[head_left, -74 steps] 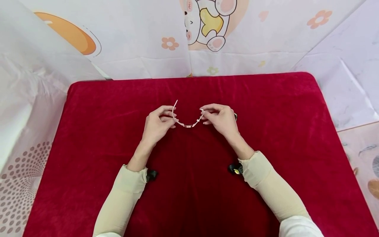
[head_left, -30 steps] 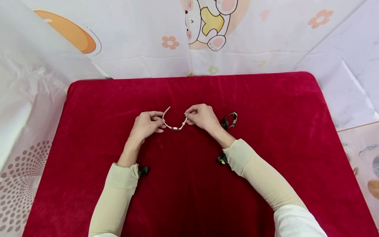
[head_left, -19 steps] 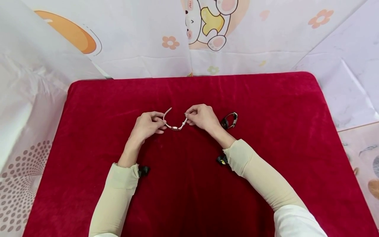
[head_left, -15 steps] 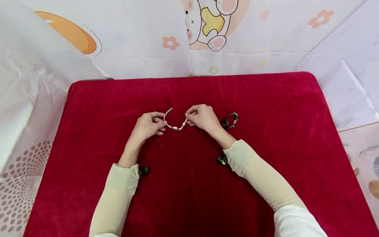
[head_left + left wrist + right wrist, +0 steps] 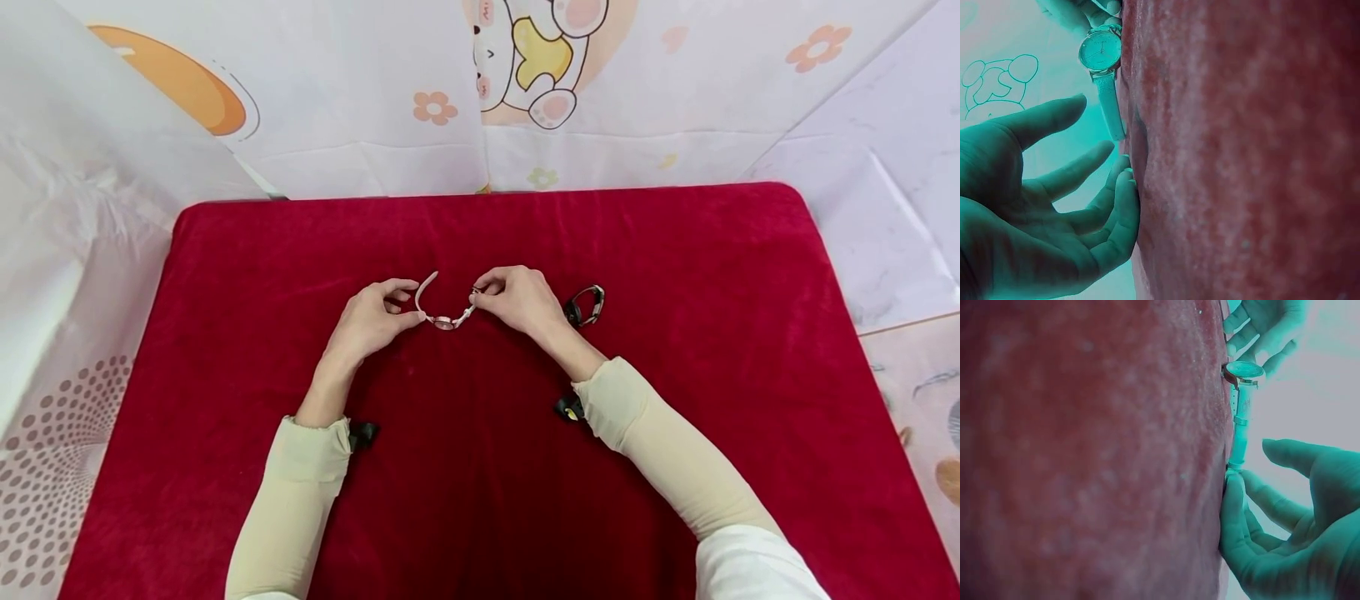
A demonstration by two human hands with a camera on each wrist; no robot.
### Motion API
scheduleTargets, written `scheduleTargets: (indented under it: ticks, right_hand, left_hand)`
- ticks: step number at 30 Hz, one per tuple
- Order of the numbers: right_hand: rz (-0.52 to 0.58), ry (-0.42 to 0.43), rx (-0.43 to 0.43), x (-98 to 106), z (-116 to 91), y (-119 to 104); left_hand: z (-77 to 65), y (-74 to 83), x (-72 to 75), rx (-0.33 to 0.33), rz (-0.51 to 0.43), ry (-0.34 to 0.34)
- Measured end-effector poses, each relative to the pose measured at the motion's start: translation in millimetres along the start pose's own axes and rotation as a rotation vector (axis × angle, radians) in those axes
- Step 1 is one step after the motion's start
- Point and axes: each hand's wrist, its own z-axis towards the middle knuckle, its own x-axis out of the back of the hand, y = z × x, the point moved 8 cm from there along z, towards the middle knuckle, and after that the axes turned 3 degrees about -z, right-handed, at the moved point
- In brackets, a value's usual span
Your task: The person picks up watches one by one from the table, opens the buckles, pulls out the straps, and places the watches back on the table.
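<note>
A wristwatch (image 5: 444, 323) with a pale strap and round face stands on the red cloth, its strap ends spread in a U. My left hand (image 5: 372, 319) is just left of it, thumb and fingers spread apart. In the left wrist view the left hand (image 5: 1054, 206) holds nothing, and the watch (image 5: 1100, 51) shows its dial beyond the fingers. My right hand (image 5: 522, 300) is at the buckle end of the strap. The right wrist view shows fingers (image 5: 1233, 506) touching that end, with the thumb (image 5: 1291, 453) held away from it.
A second, dark watch (image 5: 573, 313) with its band looped lies on the cloth right of my right hand. Red velvet cloth (image 5: 480, 467) covers the table. Printed white curtains (image 5: 337, 100) hang behind the back edge and at the sides.
Both hands and the pale watch have shifted left, revealing the dark watch. In the last half second my left fingers have spread from the strap, my right thumb has lifted, and the dial has tipped upward.
</note>
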Motion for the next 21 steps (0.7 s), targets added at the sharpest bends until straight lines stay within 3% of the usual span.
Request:
scheduleTargets:
  ticks: [8, 21]
  right_hand:
    - [-0.025, -0.007, 0.023, 1, -4, -1]
    - [-0.145, -0.026, 0.142, 2, -15, -12]
  left_hand:
    - [-2.1, 4.2, -0.2, -0.035, 0.013, -0.018]
    - [-8.2, 11.2, -3.8, -0.116, 0.051, -0.091]
